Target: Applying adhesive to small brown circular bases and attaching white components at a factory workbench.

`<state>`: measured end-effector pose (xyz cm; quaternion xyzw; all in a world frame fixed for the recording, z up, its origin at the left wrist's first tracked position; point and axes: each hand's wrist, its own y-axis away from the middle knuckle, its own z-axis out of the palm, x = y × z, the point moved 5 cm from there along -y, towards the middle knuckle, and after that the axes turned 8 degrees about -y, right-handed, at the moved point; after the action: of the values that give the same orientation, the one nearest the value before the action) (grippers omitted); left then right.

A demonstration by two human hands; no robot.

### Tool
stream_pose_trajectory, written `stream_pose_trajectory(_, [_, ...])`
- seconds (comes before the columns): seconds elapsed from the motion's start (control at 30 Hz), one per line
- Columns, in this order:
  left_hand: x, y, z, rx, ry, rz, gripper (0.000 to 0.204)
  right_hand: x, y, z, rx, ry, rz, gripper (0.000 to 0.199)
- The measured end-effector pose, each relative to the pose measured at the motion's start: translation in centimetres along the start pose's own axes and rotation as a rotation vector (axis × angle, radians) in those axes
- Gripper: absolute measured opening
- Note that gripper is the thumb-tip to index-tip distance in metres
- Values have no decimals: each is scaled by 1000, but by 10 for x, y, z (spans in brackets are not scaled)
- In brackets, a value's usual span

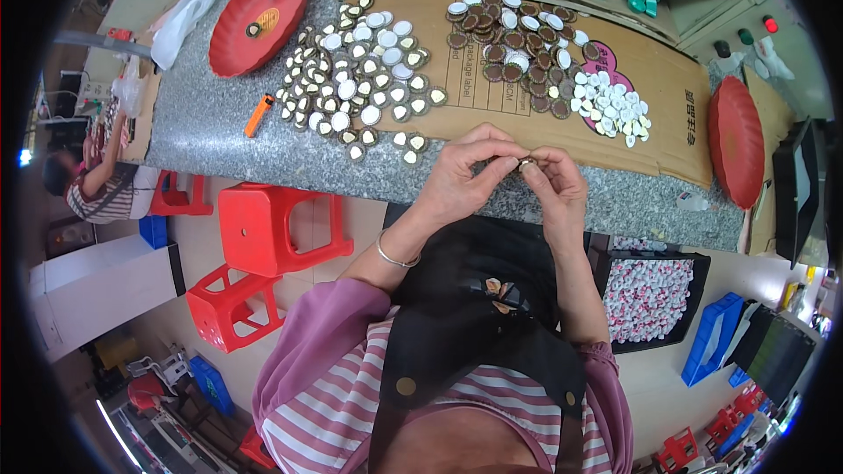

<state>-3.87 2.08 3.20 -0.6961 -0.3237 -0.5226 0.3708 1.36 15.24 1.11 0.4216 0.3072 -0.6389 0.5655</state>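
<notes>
1. The left hand [457, 177] and the right hand [553, 177] meet over the table [211, 136] edge, and the fingers of both are pinching one small round cap [525, 161] between them.
2. A large heap of caps with white inserts [364, 79] lies on the table; this part looks finished.
3. The brown caps [514, 44] and a pile of white discs [615, 105] on the cardboard [667, 70] seem to remain.
4. The red tray [259, 4] holds only a few pieces; the black bin [650, 298] below is full of white discs.

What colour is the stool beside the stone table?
Red stool, clearest in the head view, beside the grey speckled table.
</notes>
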Motion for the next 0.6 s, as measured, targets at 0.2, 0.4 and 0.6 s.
stream_pose_trajectory(0.2, [1, 2, 6, 13, 185, -27, 24, 2, 2, 2, 12, -57, -19, 11])
stream_pose_trajectory(0.4, [-2, 4, -1, 88, 55, 19, 20, 10, 1, 10, 43, -289, 56, 12])
stream_pose_trajectory(0.6, [2, 5, -4, 134, -13, 19, 13, 6, 2, 2, -13, 119, -82, 12])
